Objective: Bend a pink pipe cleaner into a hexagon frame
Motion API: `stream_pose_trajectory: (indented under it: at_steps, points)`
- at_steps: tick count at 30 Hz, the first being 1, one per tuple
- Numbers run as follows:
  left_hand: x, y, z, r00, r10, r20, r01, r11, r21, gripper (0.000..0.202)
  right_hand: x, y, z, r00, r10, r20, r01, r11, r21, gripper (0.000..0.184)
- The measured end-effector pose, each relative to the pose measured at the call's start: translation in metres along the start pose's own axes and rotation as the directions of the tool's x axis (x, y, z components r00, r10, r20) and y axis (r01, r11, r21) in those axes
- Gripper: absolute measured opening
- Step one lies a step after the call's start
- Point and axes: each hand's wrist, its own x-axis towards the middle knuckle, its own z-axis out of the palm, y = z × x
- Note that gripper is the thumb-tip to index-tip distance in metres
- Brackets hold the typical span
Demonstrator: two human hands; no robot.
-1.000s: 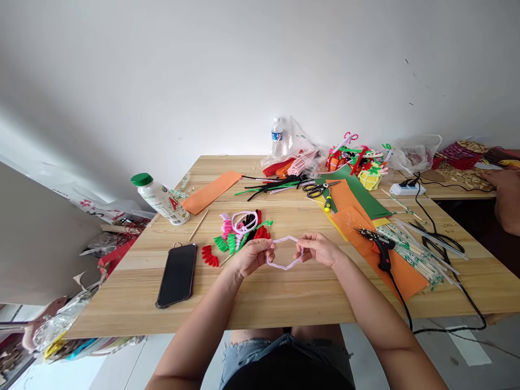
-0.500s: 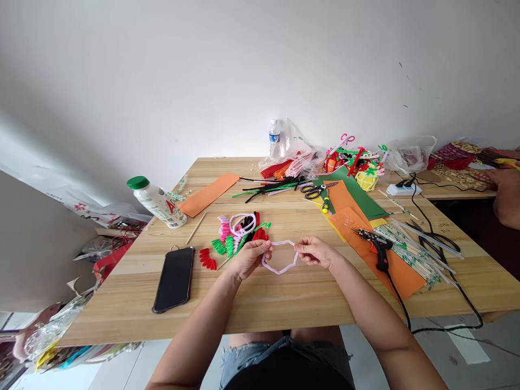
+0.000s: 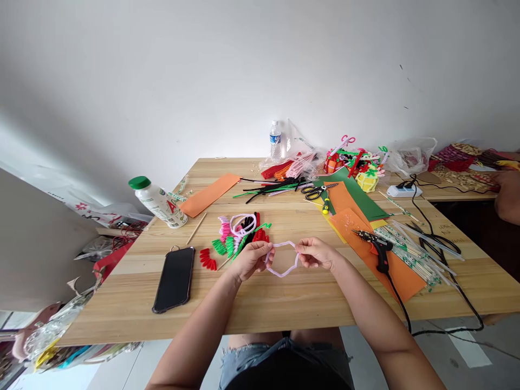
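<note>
Both my hands hold a pale pink pipe cleaner (image 3: 281,272) bent into a closed, roughly hexagonal loop just above the wooden table (image 3: 284,298). My left hand (image 3: 252,259) pinches the loop's left side. My right hand (image 3: 316,252) pinches its right side. Just behind my left hand lies a small heap of coiled green, pink, red and black pipe cleaner pieces (image 3: 239,233), with several red curls (image 3: 208,258) to its left.
A black phone (image 3: 174,278) lies at the left, a green-capped bottle (image 3: 157,201) behind it. A black glue gun (image 3: 377,250) rests on orange sheets (image 3: 382,254) beside bundled sticks (image 3: 410,249). Scissors (image 3: 317,189), loose pipe cleaners, a water bottle (image 3: 275,140) and bags sit farther back. Another person's hand (image 3: 507,195) is at the far right.
My hands have moved closer together, squeezing the pink loop narrower and rounder. The camera view shifted slightly.
</note>
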Motion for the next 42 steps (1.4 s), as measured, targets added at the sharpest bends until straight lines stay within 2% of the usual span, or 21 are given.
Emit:
stream_pose_trajectory:
  at_steps: [4,9,15,17,22,26,29,32,37,42]
  points:
    - [0.001,0.000,-0.001,0.999,-0.028,-0.023,0.027,0.999,-0.046,0.037,0.000,0.000,0.000,0.999,-0.050,0.004,0.050,0.999,-0.016,0.042]
    - [0.001,0.000,0.001,1.000,0.019,-0.023,-0.021,0.996,-0.086,0.038,0.000,0.000,0.003,0.996,-0.085,-0.018,0.085,0.996,-0.004,0.041]
    - [0.000,0.001,0.002,0.998,0.052,0.030,-0.050,0.996,-0.072,0.045,-0.002,-0.004,0.004,0.993,-0.084,-0.084,0.087,0.995,0.038,0.041]
    - [0.001,-0.002,0.000,0.997,0.068,0.042,-0.064,0.995,-0.072,0.042,-0.003,-0.005,0.005,0.991,-0.092,-0.101,0.098,0.994,0.053,0.041]
    - [0.004,-0.006,-0.003,0.995,0.094,0.026,-0.090,0.989,-0.116,0.036,-0.002,-0.005,0.005,0.990,-0.103,-0.092,0.110,0.992,0.065,0.041]
    - [0.001,0.001,-0.002,0.993,0.070,0.090,-0.053,0.983,-0.176,0.040,-0.001,-0.005,0.003,0.990,-0.112,-0.083,0.121,0.986,0.112,0.040]
    - [-0.002,0.006,-0.003,0.990,0.068,0.126,-0.046,0.985,-0.167,0.036,-0.002,-0.006,0.002,0.992,-0.110,-0.068,0.118,0.985,0.123,0.040]
    - [-0.004,0.009,-0.004,0.992,0.075,0.105,-0.060,0.988,-0.145,0.030,-0.003,-0.008,0.003,0.993,-0.108,-0.050,0.113,0.988,0.108,0.040]
    - [-0.006,0.009,-0.003,0.993,0.050,0.103,-0.038,0.992,-0.117,0.033,-0.003,-0.007,0.005,0.993,-0.115,-0.031,0.117,0.990,0.084,0.040]
    - [-0.005,0.008,-0.001,0.998,0.022,0.065,-0.015,0.993,-0.116,0.034,-0.003,-0.005,0.004,0.981,-0.191,-0.018,0.192,0.979,0.070,0.038]
